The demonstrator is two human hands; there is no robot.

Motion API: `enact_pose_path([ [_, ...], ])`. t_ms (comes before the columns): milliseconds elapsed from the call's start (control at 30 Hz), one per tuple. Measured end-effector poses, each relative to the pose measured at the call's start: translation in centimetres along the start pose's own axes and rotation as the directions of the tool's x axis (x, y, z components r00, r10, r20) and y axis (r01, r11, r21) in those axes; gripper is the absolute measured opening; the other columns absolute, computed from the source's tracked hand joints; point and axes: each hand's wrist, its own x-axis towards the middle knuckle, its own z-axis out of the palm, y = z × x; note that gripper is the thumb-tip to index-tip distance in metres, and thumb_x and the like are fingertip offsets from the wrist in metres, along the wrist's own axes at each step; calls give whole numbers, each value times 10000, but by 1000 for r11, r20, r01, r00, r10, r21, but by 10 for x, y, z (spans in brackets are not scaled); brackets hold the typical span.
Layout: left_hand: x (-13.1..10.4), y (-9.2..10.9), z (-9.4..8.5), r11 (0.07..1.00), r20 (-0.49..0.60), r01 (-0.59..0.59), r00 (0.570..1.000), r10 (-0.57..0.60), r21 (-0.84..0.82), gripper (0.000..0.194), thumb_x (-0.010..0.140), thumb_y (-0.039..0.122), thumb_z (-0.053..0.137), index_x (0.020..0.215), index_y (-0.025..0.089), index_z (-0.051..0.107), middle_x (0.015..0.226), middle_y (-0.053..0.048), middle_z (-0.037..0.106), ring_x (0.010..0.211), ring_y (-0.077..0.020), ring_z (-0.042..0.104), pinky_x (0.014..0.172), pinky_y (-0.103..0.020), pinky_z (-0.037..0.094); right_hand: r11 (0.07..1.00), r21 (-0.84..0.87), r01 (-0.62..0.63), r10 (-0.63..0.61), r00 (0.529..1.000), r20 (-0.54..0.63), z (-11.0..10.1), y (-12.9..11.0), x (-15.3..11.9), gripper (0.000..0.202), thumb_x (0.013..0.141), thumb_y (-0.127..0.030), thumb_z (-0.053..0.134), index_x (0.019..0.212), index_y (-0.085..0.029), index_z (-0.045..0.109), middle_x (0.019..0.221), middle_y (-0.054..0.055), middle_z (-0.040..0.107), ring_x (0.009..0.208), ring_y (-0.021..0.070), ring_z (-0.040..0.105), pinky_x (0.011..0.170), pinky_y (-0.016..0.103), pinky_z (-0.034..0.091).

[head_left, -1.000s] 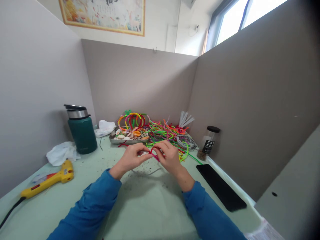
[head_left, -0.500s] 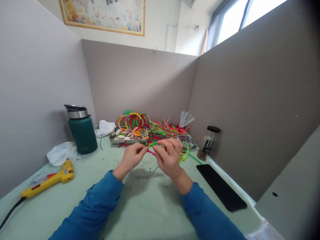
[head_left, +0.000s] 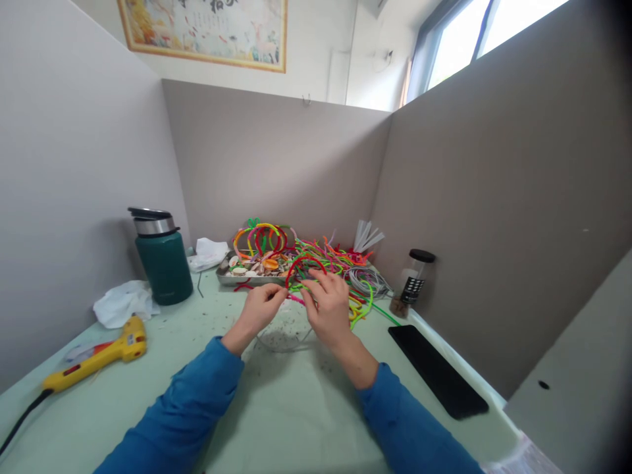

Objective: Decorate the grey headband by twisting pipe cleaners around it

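A red, fuzzy, pipe-cleaner-like strip bent into an arch [head_left: 307, 258] is shown above a pale green tabletop [head_left: 291, 421], between two bare hands emerging from blue sleeves. The lower left end of the arch is met by the left hand [head_left: 259, 309], whose thumb and forefinger are pressed together in a pinch; the exact point of grip is hidden by the fingertips. A short bright pink fuzzy strip [head_left: 296, 299] is seen running from the same fingertips towards the right hand [head_left: 328, 306]. The right hand is held loosely curled, with thumb and fingers parted, at the right side of the arch; whether the arch is touched there cannot be told.

Beneath the hands, a thin grey curved strand [head_left: 284, 350] is laid on the tabletop. Behind them, a shallow silver metal tray [head_left: 254, 281] is filled with white and orange shell-like pieces [head_left: 270, 263], above which multicoloured fuzzy rings [head_left: 269, 226] are seen. To the tray's right, a tangled heap of multicoloured fuzzy strips [head_left: 333, 252] is spread. At far left, a yellow glue gun with a black cord [head_left: 118, 347] is placed near a dark green bottle with a silver collar [head_left: 164, 266].
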Motion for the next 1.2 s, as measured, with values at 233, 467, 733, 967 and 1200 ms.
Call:
enact_pose_path([
  [233, 0, 1, 1, 979, 37, 6, 999, 2, -202, 165, 712, 326, 535, 745, 165, 552, 655, 17, 556, 592, -114, 483, 549, -212, 370, 977, 208, -49, -10, 962, 273, 10, 2, -7, 202, 884, -264, 463, 1003, -201, 613, 937, 61, 658, 839, 173, 590, 735, 288, 424],
  [467, -3, 4, -1, 971, 73, -3, 997, 21, -239, 127, 744, 295, 518, 757, 169, 510, 647, 11, 577, 616, -121, 531, 583, -228, 396, 958, 244, -151, 90, 965, 245, 14, 8, -8, 129, 860, -248, 495, 900, -184, 599, 843, 53, 649, 754, 166, 580, 682, 269, 426],
  [733, -2, -1, 2, 970, 137, -25, 989, 60, -244, 183, 707, 256, 581, 841, 169, 492, 716, -2, 605, 673, -135, 576, 598, -235, 423, 937, 322, -136, 61, 970, 233, 16, 7, -8, 105, 858, -206, 493, 869, -174, 592, 822, 46, 629, 774, 155, 570, 697, 255, 424],
  [967, -5, 1, 3, 991, 122, -84, 988, 97, -105, 174, 734, 265, 553, 868, 180, 481, 724, 0, 609, 652, -128, 556, 547, -215, 396, 921, 364, -138, 50, 970, 240, 16, 5, -7, 99, 861, -199, 487, 862, -174, 583, 817, 40, 614, 760, 154, 558, 695, 257, 419],
  [1200, -2, 1, 0, 985, 73, 21, 997, -9, -169, 201, 728, 361, 567, 749, 169, 511, 580, 38, 523, 500, -92, 473, 483, -212, 377, 919, 367, -145, 66, 973, 219, 14, 5, -8, 118, 868, -222, 473, 859, -184, 584, 828, 44, 612, 773, 163, 556, 708, 268, 417],
])
